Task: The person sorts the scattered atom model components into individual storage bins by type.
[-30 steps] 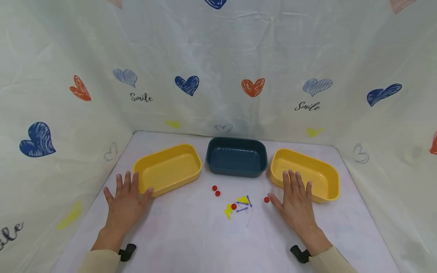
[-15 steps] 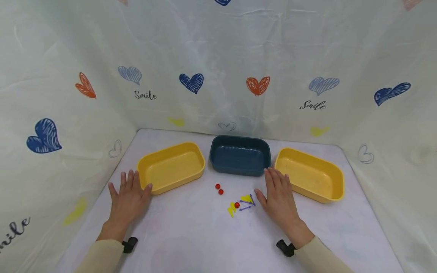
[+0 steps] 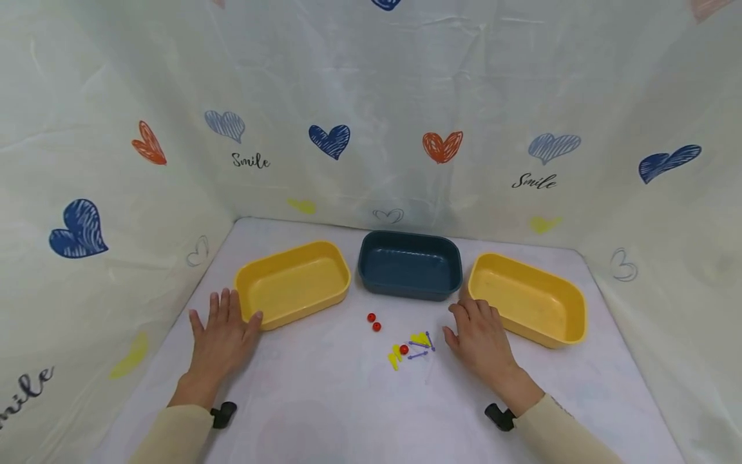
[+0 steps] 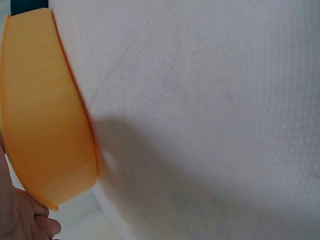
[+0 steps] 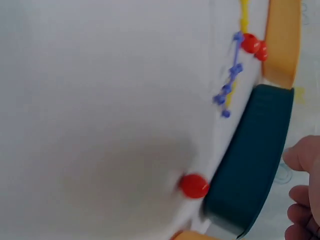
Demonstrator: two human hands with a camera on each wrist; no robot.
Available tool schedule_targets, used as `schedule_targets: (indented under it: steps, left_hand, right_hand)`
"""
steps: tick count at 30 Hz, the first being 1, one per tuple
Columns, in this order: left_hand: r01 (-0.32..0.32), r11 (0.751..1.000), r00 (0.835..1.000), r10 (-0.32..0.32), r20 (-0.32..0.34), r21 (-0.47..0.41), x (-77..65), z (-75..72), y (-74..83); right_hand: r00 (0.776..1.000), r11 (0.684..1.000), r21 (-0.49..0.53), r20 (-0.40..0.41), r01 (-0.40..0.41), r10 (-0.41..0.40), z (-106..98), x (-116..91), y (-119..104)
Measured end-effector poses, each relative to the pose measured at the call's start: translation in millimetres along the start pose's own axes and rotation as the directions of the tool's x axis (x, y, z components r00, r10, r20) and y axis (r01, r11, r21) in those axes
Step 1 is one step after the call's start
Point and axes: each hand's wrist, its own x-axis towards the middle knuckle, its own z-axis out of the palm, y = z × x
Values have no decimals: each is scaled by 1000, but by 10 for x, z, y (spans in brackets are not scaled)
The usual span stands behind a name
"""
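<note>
My left hand [image 3: 223, 338] has its fingers spread beside the left yellow tray [image 3: 275, 317], thumb at its near corner. In the left wrist view, the fingertips [image 4: 44, 226] show right at that tray's [image 4: 47, 115] rim. My right hand [image 3: 482, 336] hovers in front of the right yellow tray [image 3: 539, 325], fingers bent loosely with nothing between them. Below it in the right wrist view, a red bead [image 5: 194, 186] lies on the table near the dark blue tray [image 5: 250, 160]; the hand hides this bead in the head view.
Left of my right hand lie small yellow pieces [image 3: 393, 361], purple knobbed sticks [image 3: 417, 355] and a red bead [image 3: 404, 350]. Two more red beads [image 3: 373, 322] lie farther back. The dark blue tray [image 3: 408, 288] stands between the yellow ones, before a heart-printed curtain [image 3: 382, 96].
My right hand has moved left from over the right yellow tray, and its straight fingers have since bent. The red bead beside it is now hidden in the head view. The left hand stays put.
</note>
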Motion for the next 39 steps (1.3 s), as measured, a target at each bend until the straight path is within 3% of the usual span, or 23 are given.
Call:
schedule_targets:
  steps: [6,10,16,39]
  left_hand:
    - [-6,1000,1000,6,3,-3,-7,-15,-22]
    - [-7,1000,1000,7,3,-11,-4,-15,-12]
    - [11,1000,1000,-11,14,-10,-6,-8,13]
    - [-6,1000,1000,6,6,-24,-25,-25,3]
  right_hand:
    - [992,991,-69,65,114,-110,62,-111,201]
    - [984,983,-100,112,153,-142,101,-164,254]
    - [976,977,-138,165,163,-139,145,-219,304]
    - [969,969,-145,172,202,-176,284,-259,384]
